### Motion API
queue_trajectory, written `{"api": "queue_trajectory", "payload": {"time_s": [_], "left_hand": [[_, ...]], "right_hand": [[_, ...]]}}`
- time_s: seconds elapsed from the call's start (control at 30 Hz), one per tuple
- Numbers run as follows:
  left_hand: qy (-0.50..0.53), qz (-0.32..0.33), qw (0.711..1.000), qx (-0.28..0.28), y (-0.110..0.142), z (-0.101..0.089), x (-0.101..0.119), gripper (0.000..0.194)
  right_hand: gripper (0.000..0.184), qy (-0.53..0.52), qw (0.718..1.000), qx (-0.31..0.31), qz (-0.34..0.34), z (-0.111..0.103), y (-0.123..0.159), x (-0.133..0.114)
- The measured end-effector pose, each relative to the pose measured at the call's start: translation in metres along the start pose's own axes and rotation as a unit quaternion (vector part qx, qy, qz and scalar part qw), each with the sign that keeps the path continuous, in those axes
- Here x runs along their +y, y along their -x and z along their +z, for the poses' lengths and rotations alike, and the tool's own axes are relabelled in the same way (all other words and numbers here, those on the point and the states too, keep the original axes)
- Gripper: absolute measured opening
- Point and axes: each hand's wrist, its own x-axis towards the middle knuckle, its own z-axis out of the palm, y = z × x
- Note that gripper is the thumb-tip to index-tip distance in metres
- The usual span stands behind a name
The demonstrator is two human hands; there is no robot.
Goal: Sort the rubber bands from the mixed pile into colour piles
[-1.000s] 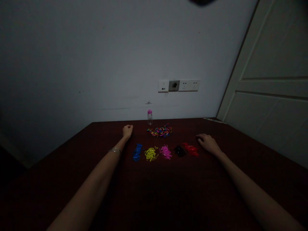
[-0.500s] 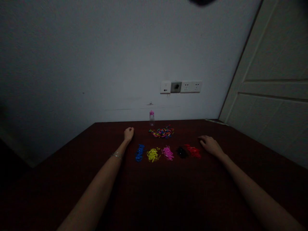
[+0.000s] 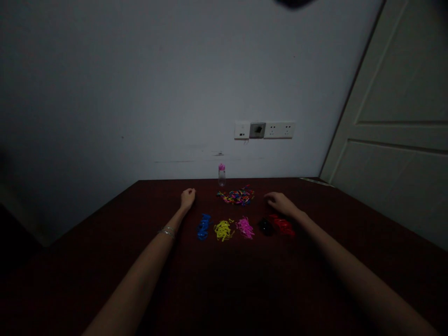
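Note:
My left hand [image 3: 188,198] rests on the table in a loose fist, left of a mixed pile of multicoloured rubber bands [image 3: 238,196]. Whether anything is inside that fist is hidden. To the right of this pile, my right hand [image 3: 280,203] hovers or rests with fingers reaching left, apart from the bands; nothing shows in it. Nearer to me lies a row of single-colour piles: blue bands [image 3: 203,227], yellow bands [image 3: 223,230], pink bands [image 3: 245,227], black bands [image 3: 265,227] and red bands [image 3: 283,226]. The black and red piles touch or nearly touch.
A small clear bottle with a pink top [image 3: 221,175] stands behind the mixed pile. The dark red table [image 3: 224,280] ends at a pale wall [image 3: 175,93] with sockets [image 3: 279,130]. A panelled door [image 3: 395,112] is at the right. The light is dim.
My right hand has moved left, from beyond the red bands to nearer the mixed pile. My left hand has stayed in place. The view has tilted slightly upward.

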Motion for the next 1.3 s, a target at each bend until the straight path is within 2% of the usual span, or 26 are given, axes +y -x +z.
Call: {"api": "queue_trajectory", "payload": {"time_s": [0.13, 0.27, 0.57, 0.87, 1.07, 1.17, 1.3], "left_hand": [[0.010, -0.004, 1.000, -0.011, 0.000, 0.001, -0.002, 0.032], [0.015, -0.007, 1.000, -0.016, 0.001, 0.001, -0.002, 0.031], [0.011, 0.002, 1.000, -0.024, 0.003, 0.001, 0.001, 0.032], [0.008, -0.003, 1.000, -0.023, 0.006, -0.002, 0.005, 0.030], [0.008, 0.003, 1.000, -0.020, 0.005, -0.001, 0.006, 0.029], [0.008, -0.007, 1.000, -0.022, 0.006, -0.001, 0.007, 0.028], [0.012, -0.004, 1.000, -0.023, 0.007, -0.001, 0.008, 0.028]], "right_hand": [[0.039, 0.013, 1.000, -0.020, -0.003, 0.007, -0.023, -0.017], [0.034, 0.069, 0.996, -0.054, 0.005, 0.009, -0.034, -0.027], [0.026, 0.143, 0.985, -0.087, -0.040, 0.006, -0.046, -0.029], [0.023, 0.183, 0.978, -0.093, -0.035, 0.005, -0.051, -0.032], [0.020, 0.153, 0.986, -0.066, -0.026, -0.003, -0.046, -0.030], [0.019, 0.107, 0.992, -0.042, -0.043, -0.009, -0.039, -0.045], [0.015, 0.047, 0.993, -0.038, -0.102, -0.012, -0.026, -0.084]]}}
